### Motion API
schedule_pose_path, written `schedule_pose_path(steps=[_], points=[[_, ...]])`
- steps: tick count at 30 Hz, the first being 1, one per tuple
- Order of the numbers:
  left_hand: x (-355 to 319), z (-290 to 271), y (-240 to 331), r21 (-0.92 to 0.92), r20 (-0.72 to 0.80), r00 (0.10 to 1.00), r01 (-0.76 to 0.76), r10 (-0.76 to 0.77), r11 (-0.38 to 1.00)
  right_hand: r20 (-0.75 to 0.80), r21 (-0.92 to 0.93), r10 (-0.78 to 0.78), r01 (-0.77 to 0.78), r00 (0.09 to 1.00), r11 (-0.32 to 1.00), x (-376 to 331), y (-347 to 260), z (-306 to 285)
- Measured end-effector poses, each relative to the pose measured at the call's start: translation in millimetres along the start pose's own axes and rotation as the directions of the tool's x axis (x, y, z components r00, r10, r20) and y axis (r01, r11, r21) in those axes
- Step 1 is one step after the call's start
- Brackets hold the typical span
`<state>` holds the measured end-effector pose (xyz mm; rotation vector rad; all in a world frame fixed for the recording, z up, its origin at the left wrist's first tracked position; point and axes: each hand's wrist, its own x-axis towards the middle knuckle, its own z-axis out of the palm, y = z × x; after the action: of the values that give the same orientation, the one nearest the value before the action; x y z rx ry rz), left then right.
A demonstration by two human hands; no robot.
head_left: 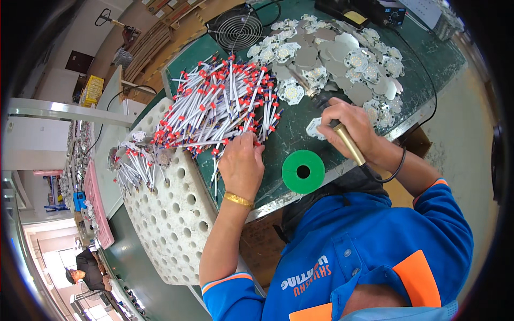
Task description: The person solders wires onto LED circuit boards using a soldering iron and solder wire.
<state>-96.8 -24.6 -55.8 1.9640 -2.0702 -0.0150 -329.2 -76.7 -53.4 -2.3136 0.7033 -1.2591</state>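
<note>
Half-hidden soldering iron (350, 143), right hands (350, 128)

Matt green mat (289, 134), glossy green plastic spool (303, 172), dull grey metal plates (332, 53), white perforated foam board (171, 214)

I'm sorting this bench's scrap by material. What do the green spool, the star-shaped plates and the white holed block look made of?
The green spool looks like moulded plastic: even matte colour, smooth rim. The star-shaped plates seem to be thin metal, likely aluminium: flat dull grey backs, white-faced fronts. The white holed block looks like foam: grainy, speckled surface, soft-edged holes, though rigid plastic can't be ruled out.
</note>
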Motion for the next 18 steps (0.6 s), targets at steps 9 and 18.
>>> schedule_pose_path(steps=[9, 18], points=[[-1.2, -9.6, 32.4, -0.925, 0.283, 0.952, 0.302, -0.114, 0.232, -0.101, 0.395, 0.331, -0.268, 0.938, 0.879, 22.0, -6.3, 27.4], [3.2, -8.4, 30.6, -0.904, 0.421, 0.903, 0.426, -0.082, 0.048, -0.191, 0.191, 0.167, -0.13, 0.967, 0.973, 30.3, 3.3, 32.7]])
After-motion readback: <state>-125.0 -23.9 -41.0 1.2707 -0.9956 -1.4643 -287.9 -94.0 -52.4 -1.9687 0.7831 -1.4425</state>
